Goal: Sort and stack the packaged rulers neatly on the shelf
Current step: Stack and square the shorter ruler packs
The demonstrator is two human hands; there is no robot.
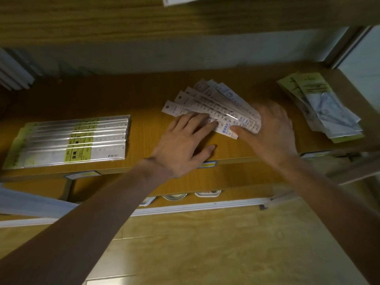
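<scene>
A fan of several white packaged rulers (207,99) lies on the wooden shelf (144,124), near its middle. My left hand (185,145) lies flat with straight fingers, its fingertips touching the fan's near edge. My right hand (271,128) covers the right end of the fan, thumb curled under it, gripping the packets. A tidy row of clear rulers with yellow-green labels (78,138) sits at the shelf's left.
A loose pile of green-headed packets (322,108) lies at the shelf's right end. White flat items (14,73) lean at the back left. Another shelf board (185,15) hangs above. Below the shelf edge are price tags (86,174) and a lower shelf with small items.
</scene>
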